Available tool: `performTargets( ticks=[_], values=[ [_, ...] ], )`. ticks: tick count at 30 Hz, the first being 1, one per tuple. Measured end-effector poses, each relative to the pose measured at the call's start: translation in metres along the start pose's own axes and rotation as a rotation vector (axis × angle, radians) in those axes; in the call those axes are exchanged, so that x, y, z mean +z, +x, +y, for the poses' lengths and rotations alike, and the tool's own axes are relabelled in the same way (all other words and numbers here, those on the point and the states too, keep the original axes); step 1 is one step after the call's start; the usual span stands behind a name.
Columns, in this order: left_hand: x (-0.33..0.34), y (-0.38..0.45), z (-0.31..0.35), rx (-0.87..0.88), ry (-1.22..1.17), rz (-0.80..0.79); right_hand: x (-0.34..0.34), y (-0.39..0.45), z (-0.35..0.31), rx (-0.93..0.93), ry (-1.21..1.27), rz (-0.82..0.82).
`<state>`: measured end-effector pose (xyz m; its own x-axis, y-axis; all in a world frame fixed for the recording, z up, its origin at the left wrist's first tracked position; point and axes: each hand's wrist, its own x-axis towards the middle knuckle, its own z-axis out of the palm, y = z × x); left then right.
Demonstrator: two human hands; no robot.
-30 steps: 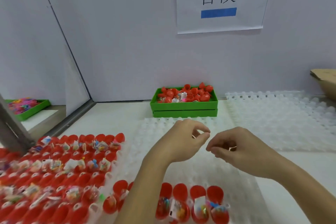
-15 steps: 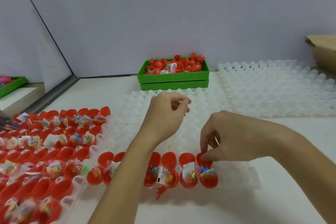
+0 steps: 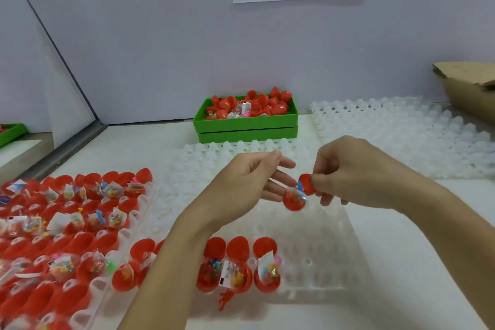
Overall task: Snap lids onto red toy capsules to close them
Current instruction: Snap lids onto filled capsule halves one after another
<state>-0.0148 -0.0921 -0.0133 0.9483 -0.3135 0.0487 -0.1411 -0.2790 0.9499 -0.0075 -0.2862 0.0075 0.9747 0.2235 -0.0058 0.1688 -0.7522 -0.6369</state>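
Observation:
My right hand (image 3: 356, 171) pinches the hinged lid of an open red capsule (image 3: 297, 194) and holds it above the clear tray (image 3: 321, 257). A small bagged toy shows inside the capsule's lower half. My left hand (image 3: 249, 185) is just left of it, fingers extended and relaxed, fingertips near or touching the capsule. Several open red capsules (image 3: 238, 268) with toys stand in the tray's front row, lids up.
A second tray (image 3: 67, 236) at the left is full of open red capsules. A green bin (image 3: 246, 126) with red capsules stands at the back wall. Clear trays (image 3: 401, 136) lie at the right, beside a cardboard box (image 3: 471, 88).
My right hand has lifted one capsule out of the front row and raised it. My left hand has opened and moved to meet it. The view has tilted a little upward.

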Motion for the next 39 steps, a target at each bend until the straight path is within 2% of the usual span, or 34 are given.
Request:
performTargets(
  ticks=[5,12,15,18,22,27,39],
  values=[
    [-0.0008,-0.0022,-0.0004,-0.014,0.032,-0.12,-0.0038,0.0009,0.0007,0.111,0.11,0.14],
    [0.0033,0.0022,-0.0062,0.078,0.063,0.036,0.0018,0.0031,0.0005,0.116,0.143,0.196],
    [0.0024,0.002,-0.0066,0.087,0.055,0.041,0.0011,0.0041,0.0001,0.104,0.299,0.193],
    [0.0023,0.0022,-0.0067,0.091,0.069,0.072,0.0,0.0054,-0.0002,0.064,0.483,0.159],
    [0.0016,0.0019,-0.0062,0.104,0.079,0.107,-0.0015,0.0057,0.0015,-0.025,0.593,0.118],
    [-0.0004,0.0015,-0.0044,0.118,0.057,0.119,0.0005,0.0051,0.0019,-0.175,0.578,0.119],
    [0.0013,0.0013,0.0016,0.227,-0.065,0.195,0.0016,0.0061,-0.001,-0.245,0.685,0.198]
  ],
)
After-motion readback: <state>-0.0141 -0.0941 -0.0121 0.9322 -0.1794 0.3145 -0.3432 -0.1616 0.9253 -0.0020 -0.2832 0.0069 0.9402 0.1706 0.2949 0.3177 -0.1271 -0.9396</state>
